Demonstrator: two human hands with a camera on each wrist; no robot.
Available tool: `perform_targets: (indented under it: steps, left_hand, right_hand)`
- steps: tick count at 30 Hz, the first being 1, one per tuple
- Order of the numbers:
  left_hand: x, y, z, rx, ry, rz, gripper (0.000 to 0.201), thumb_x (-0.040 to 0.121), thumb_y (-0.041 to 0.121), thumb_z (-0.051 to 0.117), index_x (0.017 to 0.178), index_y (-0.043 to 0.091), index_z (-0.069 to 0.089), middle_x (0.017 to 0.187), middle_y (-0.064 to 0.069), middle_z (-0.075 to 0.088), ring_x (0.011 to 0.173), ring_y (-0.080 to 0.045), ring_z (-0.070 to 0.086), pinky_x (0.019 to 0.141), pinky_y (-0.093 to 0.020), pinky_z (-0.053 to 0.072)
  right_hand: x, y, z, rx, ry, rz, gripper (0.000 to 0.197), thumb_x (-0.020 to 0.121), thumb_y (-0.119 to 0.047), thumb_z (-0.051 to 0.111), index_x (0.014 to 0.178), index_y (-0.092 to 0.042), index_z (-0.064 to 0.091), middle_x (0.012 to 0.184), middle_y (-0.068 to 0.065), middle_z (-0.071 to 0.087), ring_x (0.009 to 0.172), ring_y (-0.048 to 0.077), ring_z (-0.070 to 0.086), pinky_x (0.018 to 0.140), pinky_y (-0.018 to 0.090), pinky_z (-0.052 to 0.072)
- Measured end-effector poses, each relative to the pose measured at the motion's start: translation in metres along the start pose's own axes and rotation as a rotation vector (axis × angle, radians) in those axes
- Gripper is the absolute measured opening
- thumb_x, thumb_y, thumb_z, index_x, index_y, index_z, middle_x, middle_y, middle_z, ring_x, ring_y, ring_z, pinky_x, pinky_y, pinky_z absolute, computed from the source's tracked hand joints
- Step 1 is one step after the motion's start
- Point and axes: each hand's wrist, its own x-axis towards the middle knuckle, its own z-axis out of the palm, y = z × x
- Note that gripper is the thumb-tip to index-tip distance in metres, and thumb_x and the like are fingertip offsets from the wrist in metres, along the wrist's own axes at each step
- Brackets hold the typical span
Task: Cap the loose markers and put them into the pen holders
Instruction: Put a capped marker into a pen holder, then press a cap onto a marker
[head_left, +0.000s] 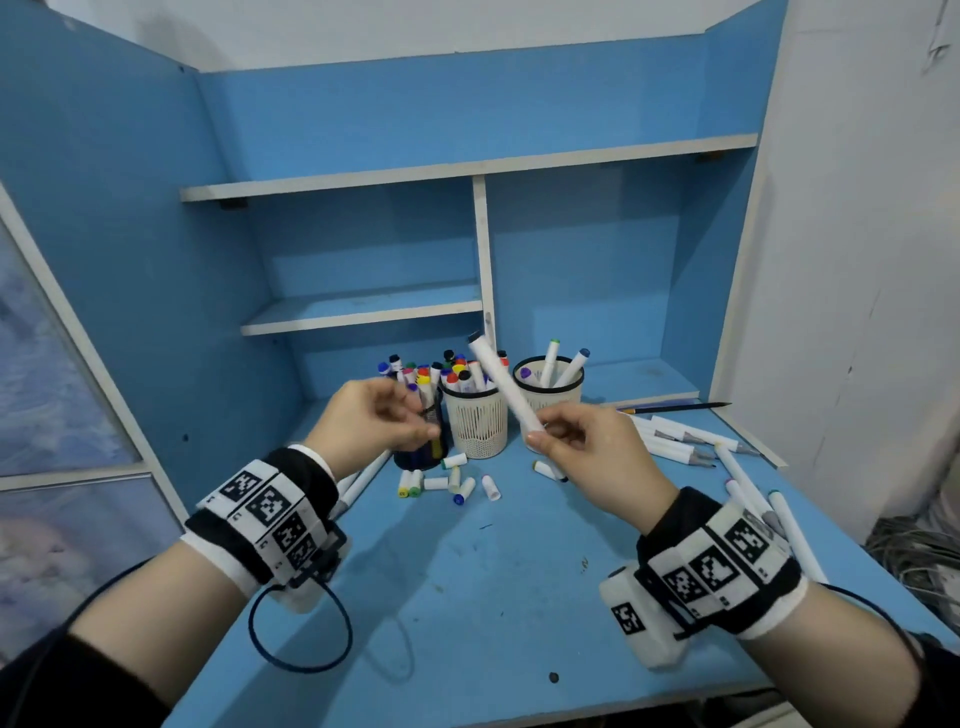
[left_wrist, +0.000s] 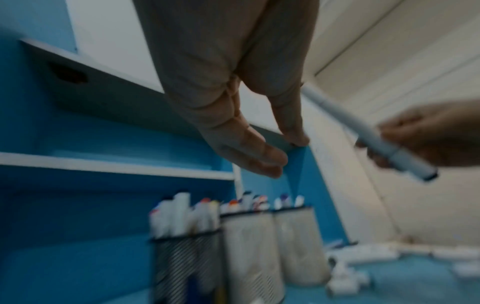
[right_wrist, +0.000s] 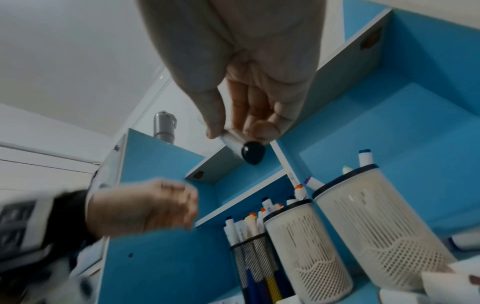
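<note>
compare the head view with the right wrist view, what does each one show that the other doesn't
Only the head view shows the loose caps on the desk and the uncapped markers to the right. Only the right wrist view shows the black end of the held marker and a metal bottle atop the shelf unit. Both show the right hand gripping that marker, the left hand holding nothing, and three pen holders.

no readable text; wristbands (head_left: 270, 512) carry only black-white square code markers.
</note>
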Motion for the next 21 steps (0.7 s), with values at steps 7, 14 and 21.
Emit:
perform_targets:
  steps: [7,14,21]
  left_hand:
    - [0.032,-0.1,-0.047,0.69,0.038,-0.284,0.018,0.075,0.022,0.075,0.088,0.012,0.066,0.102,-0.007,0.068,0.1,-0.022,0.062,0.076,-0.02,0.041]
    - [0.041,-0.131,-0.06,0.759,0.029,-0.445,0.038,0.073,0.031,0.078,0.099,0.006,0.068,0.129,-0.007,0.058,0.099,-0.016,0.056,0.074,-0.016,0.036]
    - [0.049,-0.135,-0.061,0.774,0.038,-0.47,0.045,0.074,0.034,0.076,0.109,0.009,0.064,0.115,-0.007,0.064,0.104,-0.022,0.059,0.083,-0.023,0.044]
  right_hand:
    - [0.041,-0.006,-0.02,-0.02,0.158,-0.048,0.028,0.087,-0.013,0.063,0.112,-0.018,0.051,0.083,0.005,0.065,0.07,0.01,0.057,0.074,0.026,0.046]
    - [0.073,-0.007,-0.029,-0.03,0.24,-0.082,0.032,0.092,-0.013,0.055,0.121,-0.015,0.043,0.093,0.004,0.062,0.08,0.019,0.063,0.081,0.039,0.052]
    - [0.087,-0.001,-0.026,0.02,0.301,-0.108,0.035,0.092,-0.014,0.056,0.124,-0.017,0.042,0.098,0.006,0.061,0.086,0.024,0.065,0.08,0.039,0.054]
